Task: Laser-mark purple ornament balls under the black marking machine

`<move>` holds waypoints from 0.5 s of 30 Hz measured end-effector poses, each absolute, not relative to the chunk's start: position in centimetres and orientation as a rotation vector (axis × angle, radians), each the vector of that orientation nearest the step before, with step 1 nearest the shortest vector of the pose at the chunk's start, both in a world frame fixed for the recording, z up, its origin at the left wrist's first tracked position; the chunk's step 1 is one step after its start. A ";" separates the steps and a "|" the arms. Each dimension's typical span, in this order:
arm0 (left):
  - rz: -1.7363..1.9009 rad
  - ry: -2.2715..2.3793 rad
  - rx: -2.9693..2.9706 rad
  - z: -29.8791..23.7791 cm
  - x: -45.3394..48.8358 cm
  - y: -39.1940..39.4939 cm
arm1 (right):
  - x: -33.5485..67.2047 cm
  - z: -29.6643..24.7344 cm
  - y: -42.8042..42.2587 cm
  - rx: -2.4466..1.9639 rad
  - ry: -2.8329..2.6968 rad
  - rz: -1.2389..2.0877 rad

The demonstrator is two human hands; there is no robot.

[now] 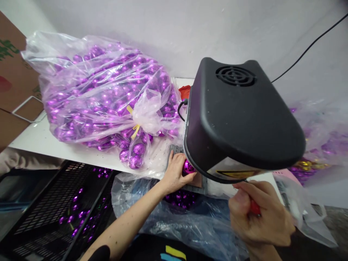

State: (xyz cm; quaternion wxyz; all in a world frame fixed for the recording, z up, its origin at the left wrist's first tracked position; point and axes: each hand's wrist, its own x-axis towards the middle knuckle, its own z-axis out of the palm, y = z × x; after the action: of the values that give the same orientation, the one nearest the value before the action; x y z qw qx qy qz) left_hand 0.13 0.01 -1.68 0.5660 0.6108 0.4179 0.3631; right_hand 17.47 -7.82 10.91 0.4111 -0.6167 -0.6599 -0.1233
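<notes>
Under the front of a black machine (244, 116) with a vented top, my left hand (177, 172) holds a shiny purple ball (188, 166) between thumb and fingers. The ball is over the machine's grey base (199, 184), and the machine's head partly covers it. To the right, my right hand (261, 212) is wrapped round a red handle (255, 207) at the machine's front; most of the handle is hidden by the fingers. A heap of small purple balls (181, 198) lies just below my left hand, in front of the base.
A big tied plastic bag (108, 94) of purple balls lies on the white table (35, 139). Black crates (49, 203) with a few purple balls stand at lower left, a cardboard box (11, 72) behind. More plastic-wrapped purple and gold pieces (312, 159) lie at right.
</notes>
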 end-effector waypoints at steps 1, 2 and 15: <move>0.846 0.995 1.463 -1.6 0.1 0.0 | 17.6 10.6 -7.7 -1.517 -1.678 -0.330; 0.836 1.019 1.500 -1.5 0.1 0.0 | 17.8 10.3 -7.6 -1.486 -1.694 -0.349; 0.916 1.133 1.793 -1.2 0.4 -0.1 | 18.4 7.4 -6.9 -1.356 -1.716 -0.401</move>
State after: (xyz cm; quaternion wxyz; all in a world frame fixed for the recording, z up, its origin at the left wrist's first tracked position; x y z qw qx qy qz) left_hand 0.41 -0.12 -1.16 0.4037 0.7101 0.4486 0.3628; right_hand 18.35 -6.89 7.41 0.4430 -0.5468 -0.6918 -0.1616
